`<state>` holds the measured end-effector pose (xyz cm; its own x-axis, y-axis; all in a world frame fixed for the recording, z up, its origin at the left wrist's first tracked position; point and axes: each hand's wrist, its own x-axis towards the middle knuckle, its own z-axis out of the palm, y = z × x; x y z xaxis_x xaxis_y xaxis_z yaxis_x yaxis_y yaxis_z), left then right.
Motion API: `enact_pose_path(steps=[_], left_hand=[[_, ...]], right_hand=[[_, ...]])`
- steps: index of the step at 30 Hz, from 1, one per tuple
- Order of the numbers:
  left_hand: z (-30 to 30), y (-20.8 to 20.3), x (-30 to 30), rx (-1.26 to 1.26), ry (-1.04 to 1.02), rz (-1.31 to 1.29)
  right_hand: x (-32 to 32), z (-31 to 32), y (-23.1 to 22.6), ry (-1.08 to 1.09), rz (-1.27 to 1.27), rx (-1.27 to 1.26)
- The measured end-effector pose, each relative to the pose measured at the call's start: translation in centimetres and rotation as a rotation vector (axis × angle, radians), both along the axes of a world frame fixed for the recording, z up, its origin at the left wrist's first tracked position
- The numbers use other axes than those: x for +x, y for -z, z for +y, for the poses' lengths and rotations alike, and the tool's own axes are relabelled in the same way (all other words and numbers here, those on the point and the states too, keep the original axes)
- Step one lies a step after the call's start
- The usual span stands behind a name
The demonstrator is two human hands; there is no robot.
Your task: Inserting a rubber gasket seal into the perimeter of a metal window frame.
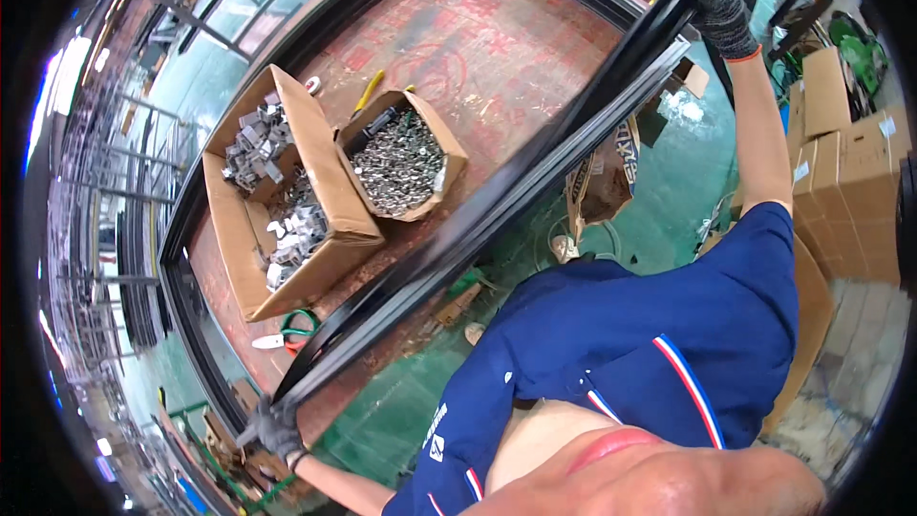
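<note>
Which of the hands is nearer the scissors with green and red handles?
Left. The left hand is just below the scissors in view, at the black bar's lower-left end; the right hand is far off, at the bar's upper-right end.

Bright light fills the scene; white lights (72, 86) burn out near the left rim, glare whitens part of the green floor (659, 201), the black bar (478, 215) blurs, and edges bow toward 4 black corners.

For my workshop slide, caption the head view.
Gloved left hand and right hand at opposite ends of a dark bar beside boxes of metal parts.
</note>
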<state>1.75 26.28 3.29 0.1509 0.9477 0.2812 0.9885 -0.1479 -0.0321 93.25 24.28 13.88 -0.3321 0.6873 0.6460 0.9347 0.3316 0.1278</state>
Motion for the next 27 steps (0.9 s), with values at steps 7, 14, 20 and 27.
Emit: enact_pose_path(steps=[7,14,20,27], left_hand=[[3.8,-7.5,40.5,-0.626,0.609,-0.505],[7.6,-8.1,39.9,-0.480,0.345,-0.231],[6.9,-5.8,38.8,0.244,0.454,-0.435],[4.7,-8.9,45.1,-0.331,0.286,-0.005]], right_hand=[[-3.3,3.5,-3.0,-0.442,0.154,-0.244],[-1.5,-0.4,-3.3,-0.533,0.067,-1.002],[-2.4,0.2,0.6,-0.821,0.669,-2.290],[0.8,5.7,-5.0,0.036,-0.228,-0.241]])
